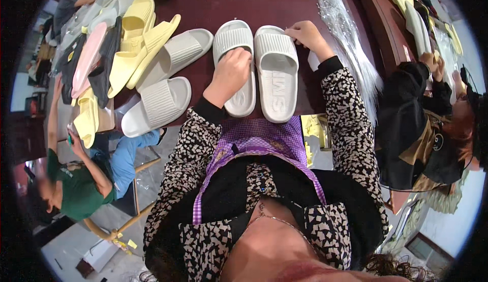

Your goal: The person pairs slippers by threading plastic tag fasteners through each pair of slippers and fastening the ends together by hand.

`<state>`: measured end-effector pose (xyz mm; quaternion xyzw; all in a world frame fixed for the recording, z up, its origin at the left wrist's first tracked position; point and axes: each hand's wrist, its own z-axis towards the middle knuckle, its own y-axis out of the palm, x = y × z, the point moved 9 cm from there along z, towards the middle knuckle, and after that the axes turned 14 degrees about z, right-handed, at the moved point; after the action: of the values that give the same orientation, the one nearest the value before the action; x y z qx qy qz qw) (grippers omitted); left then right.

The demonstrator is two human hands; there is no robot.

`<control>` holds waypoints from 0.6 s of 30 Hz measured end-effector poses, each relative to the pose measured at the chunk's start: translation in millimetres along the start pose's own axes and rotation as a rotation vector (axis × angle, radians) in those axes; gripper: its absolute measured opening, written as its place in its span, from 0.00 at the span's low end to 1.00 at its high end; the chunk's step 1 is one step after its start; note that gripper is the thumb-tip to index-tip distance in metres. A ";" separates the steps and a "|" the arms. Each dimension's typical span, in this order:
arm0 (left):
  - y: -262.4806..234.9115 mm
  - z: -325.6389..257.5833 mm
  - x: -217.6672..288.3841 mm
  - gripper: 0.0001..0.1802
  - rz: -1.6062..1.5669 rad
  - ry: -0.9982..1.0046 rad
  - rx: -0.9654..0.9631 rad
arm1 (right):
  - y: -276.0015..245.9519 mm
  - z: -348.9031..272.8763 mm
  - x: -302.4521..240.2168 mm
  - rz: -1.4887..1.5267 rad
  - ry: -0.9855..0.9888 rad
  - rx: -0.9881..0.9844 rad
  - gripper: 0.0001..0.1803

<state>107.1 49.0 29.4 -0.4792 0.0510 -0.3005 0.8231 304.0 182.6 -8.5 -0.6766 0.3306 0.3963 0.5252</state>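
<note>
Two pale grey slide sandals lie side by side on a dark red table (218,2), toes pointing away from me. My left hand (230,73) rests on the left sandal (235,43), its fingers pushed under the strap. On the toe end of the right sandal (277,73) my right hand (305,34) pinches the far edge of the ribbed strap. Both forearms wear black-and-white patterned sleeves.
Two more grey slides (158,104) lie to the left, beside a heap of yellow, pink and black slides (127,38). Clear plastic bags (340,23) lie along the right of the table. One person sits at left (76,180), another at right (432,124).
</note>
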 end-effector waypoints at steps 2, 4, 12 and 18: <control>0.9 -2.1 -0.2 0.03 0.034 0.012 -0.013 | 3.6 5.1 -1.0 0.016 -0.018 -0.010 0.12; 0.2 -4.4 -0.9 0.03 0.015 0.000 -0.008 | 5.7 11.2 0.8 0.064 -0.033 -0.004 0.10; 2.1 -4.7 -2.2 0.04 -0.053 -0.021 -0.035 | 62.6 40.9 -96.7 0.273 -0.563 -0.181 0.06; 13.5 12.6 25.3 0.04 -0.032 0.072 -0.013 | 73.5 43.1 -85.8 -0.027 -0.617 -0.347 0.04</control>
<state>138.5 49.6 30.3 -0.4739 0.0749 -0.3305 0.8127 192.3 210.3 28.6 -0.6085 0.0749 0.6253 0.4829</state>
